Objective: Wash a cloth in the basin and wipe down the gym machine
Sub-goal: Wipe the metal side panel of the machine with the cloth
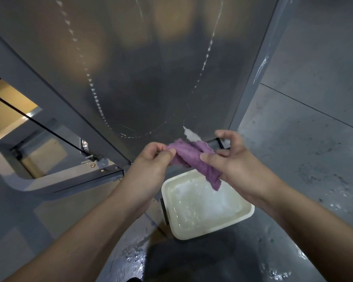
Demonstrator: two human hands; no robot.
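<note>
Blurring hides detail on the gym machine [143, 74]: its glossy panel shows only streaked droplets and vague reflections, and the frame edges cut it off. Both forearms reach forward, hands raised above the basin [247, 215]. Left hand [151, 167] pinches one end of the purple cloth [194, 159] between thumb and curled fingers; right hand [230, 161] grips the other end, index finger lifted. Cloth's tail hangs over the basin's soapy water. Wet floor [314, 143] around.

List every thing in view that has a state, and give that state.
purple cloth: bunched, held above the basin
left hand: pinches the cloth's end
right hand: grips the cloth
white basin: on the floor, holds water
machine panel: streaked with water
floor: splashed wet
</note>
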